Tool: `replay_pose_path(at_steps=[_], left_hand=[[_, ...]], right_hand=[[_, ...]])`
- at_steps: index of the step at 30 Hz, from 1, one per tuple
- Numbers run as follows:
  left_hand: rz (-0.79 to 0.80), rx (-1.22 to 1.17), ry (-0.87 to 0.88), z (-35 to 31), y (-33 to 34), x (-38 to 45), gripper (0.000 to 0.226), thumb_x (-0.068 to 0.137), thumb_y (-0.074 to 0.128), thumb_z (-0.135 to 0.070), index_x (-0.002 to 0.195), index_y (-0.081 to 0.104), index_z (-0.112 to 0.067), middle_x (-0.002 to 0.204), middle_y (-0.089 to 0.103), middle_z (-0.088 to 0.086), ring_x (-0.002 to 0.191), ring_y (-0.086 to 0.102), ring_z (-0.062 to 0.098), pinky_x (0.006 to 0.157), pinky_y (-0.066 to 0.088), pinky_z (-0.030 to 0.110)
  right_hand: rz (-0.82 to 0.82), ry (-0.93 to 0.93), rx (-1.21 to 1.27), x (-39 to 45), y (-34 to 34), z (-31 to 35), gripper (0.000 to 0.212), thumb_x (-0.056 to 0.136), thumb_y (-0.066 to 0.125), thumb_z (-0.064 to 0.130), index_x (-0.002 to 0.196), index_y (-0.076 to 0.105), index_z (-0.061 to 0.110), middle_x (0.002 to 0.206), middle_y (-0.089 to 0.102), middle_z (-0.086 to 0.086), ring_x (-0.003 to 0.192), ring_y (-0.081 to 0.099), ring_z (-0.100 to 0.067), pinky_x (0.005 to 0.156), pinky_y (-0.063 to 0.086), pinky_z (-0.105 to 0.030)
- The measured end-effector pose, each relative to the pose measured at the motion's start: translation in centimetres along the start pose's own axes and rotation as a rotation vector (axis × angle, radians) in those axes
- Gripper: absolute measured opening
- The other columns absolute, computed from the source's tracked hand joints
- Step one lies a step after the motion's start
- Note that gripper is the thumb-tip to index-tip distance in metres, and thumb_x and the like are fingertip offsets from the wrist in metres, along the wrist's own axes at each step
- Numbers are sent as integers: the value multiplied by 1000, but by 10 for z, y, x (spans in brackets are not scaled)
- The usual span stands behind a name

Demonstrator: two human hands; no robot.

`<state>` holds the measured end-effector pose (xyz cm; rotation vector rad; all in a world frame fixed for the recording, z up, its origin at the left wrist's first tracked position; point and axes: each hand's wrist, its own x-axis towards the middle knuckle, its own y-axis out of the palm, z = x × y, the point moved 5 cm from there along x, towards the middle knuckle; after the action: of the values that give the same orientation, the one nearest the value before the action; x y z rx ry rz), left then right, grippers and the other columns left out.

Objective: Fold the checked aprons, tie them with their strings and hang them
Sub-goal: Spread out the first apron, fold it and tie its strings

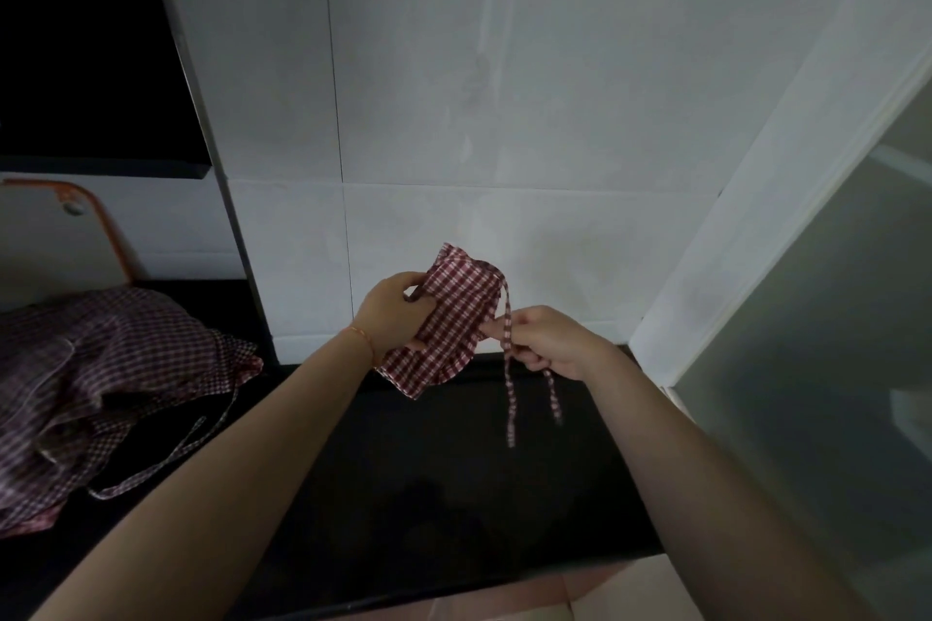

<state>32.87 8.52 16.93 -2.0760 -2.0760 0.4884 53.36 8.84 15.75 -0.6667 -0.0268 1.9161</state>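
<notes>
Above the dark counter (454, 469), our left hand (393, 313) grasps a folded red-checked apron (454, 318), held in the air, while our right hand (549, 343) pinches its strings (509, 398). More checked aprons (101, 378) lie heaped at left.

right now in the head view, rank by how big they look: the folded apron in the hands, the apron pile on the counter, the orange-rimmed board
1. apron pile, largest, though it lies nearer the camera and is cut by the frame edge.
2. orange-rimmed board, partly cut off.
3. folded apron, smallest, gripped by the left hand.
</notes>
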Motion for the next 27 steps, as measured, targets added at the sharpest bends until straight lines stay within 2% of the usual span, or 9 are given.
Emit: replay_pose_path(at_steps=[2, 5, 10, 13, 15, 17, 20, 23, 27], left_hand=[[-31, 58, 7, 7, 3, 3, 40, 98, 54, -22, 138, 52, -18, 130, 56, 6, 88, 64, 21, 57, 60, 29], [-92, 250, 92, 7, 6, 3, 34, 98, 51, -25, 132, 58, -23, 125, 63, 1, 93, 64, 20, 78, 59, 33], [-136, 466, 190, 7, 1, 2, 30, 96, 47, -21, 122, 63, -21, 106, 68, 3, 95, 61, 21, 85, 52, 35], [-141, 541, 197, 13, -8, 3, 32, 94, 49, -23, 124, 61, -26, 105, 64, 6, 100, 58, 26, 86, 52, 42], [-157, 566, 219, 12, -11, 1, 35, 95, 50, -23, 127, 60, -27, 107, 62, 7, 102, 56, 27, 87, 52, 43], [-173, 584, 256, 10, -13, 0, 36, 95, 50, -21, 130, 59, -27, 108, 62, 9, 103, 56, 28, 87, 52, 44], [-190, 592, 264, 11, -15, -1, 37, 95, 50, -21, 130, 59, -26, 109, 62, 10, 104, 56, 28, 87, 52, 45], [-203, 543, 221, 11, -19, -3, 33, 96, 48, -21, 126, 61, -24, 108, 65, 8, 103, 58, 28, 87, 52, 41], [-160, 36, -10, 12, -23, -6, 36, 99, 52, -21, 134, 57, -16, 123, 58, 3, 104, 59, 26, 71, 61, 37]], right_hand=[[-11, -20, -102, 3, 5, 4, 38, 84, 74, 46, 88, 65, 9, 61, 51, 3, 47, 33, -8, 46, 25, -22], [-31, -39, -215, 5, 12, 10, 49, 85, 64, 61, 74, 58, 14, 62, 52, 2, 46, 36, -9, 46, 29, -21], [-55, -19, -116, 12, 14, 9, 73, 86, 40, 78, 86, 77, 16, 78, 69, -7, 61, 62, -16, 64, 52, -28], [-76, -17, -115, 16, 3, 2, 52, 91, 56, 62, 100, 74, 14, 104, 72, -5, 96, 69, -18, 94, 54, -35], [-45, -66, 31, 14, -1, 0, 22, 96, 60, 20, 111, 69, 7, 113, 69, -8, 104, 67, -21, 100, 51, -38], [-7, -81, 383, 10, -2, 0, 31, 93, 43, -7, 115, 64, -4, 105, 69, -18, 98, 70, -30, 96, 53, -41], [23, -44, 681, 7, 0, -1, 33, 91, 37, 2, 110, 63, -5, 71, 57, -11, 57, 54, -21, 68, 53, -36], [87, -81, 542, -1, 12, 9, 24, 100, 42, 14, 102, 64, 3, 54, 34, 2, 43, 23, -10, 44, 27, -24], [314, -152, 360, -16, 35, 16, 30, 106, 41, 22, 98, 67, 8, 60, 31, 2, 49, 21, -10, 46, 20, -23]])
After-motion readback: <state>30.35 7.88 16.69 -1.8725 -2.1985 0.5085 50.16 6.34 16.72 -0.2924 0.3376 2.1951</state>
